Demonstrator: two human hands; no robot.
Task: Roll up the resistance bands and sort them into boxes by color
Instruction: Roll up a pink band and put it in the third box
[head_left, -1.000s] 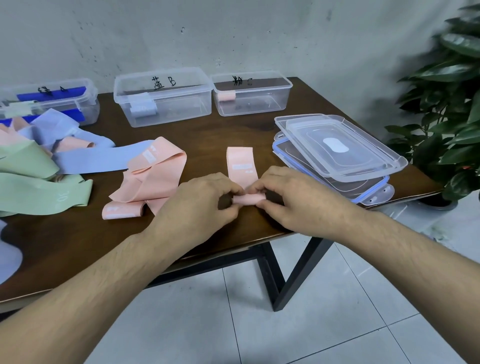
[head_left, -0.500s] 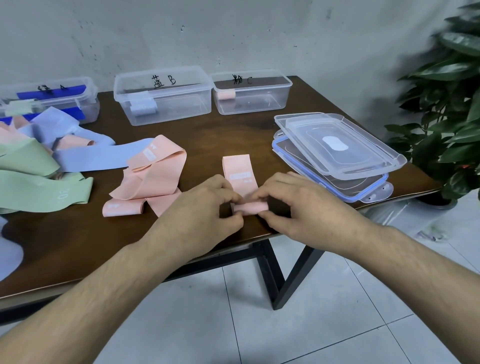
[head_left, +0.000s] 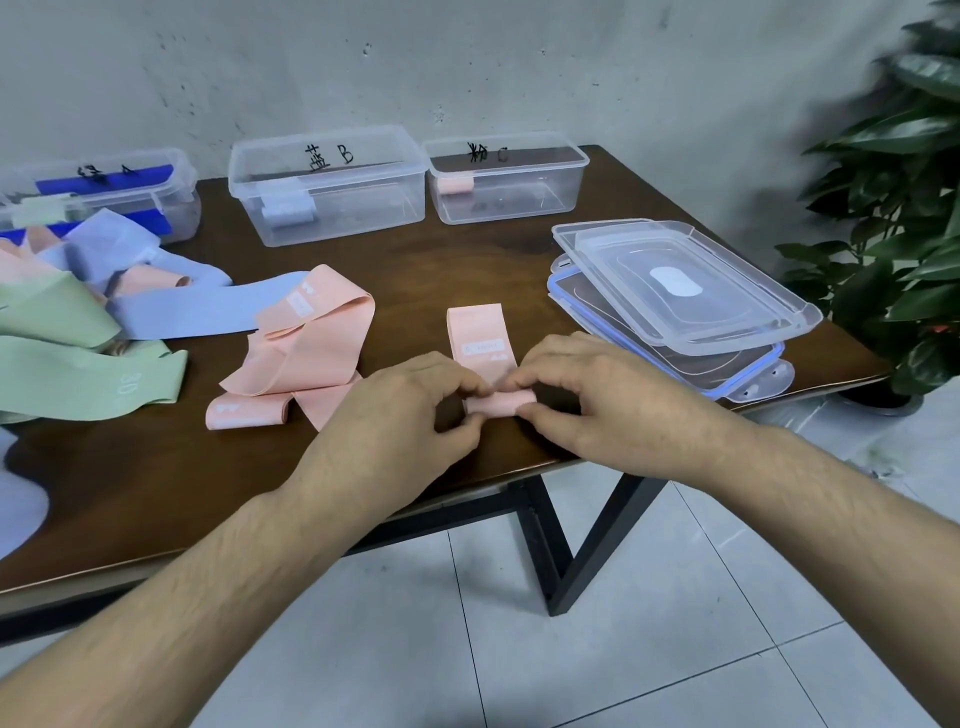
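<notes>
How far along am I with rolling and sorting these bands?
Early. Each box holds one roll, including a pink roll in box C. Left hand and right hand are rolling a pink band. Left: the loose pink band and the blue-green pile.

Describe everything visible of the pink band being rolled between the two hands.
The pink band is a flat, matte, stretchy-looking strip lying on the table near its front edge. Its near end is wound into a small tight roll pinched by the left hand and right hand. The unrolled part stretches away from the person and bears a white printed label.
</notes>
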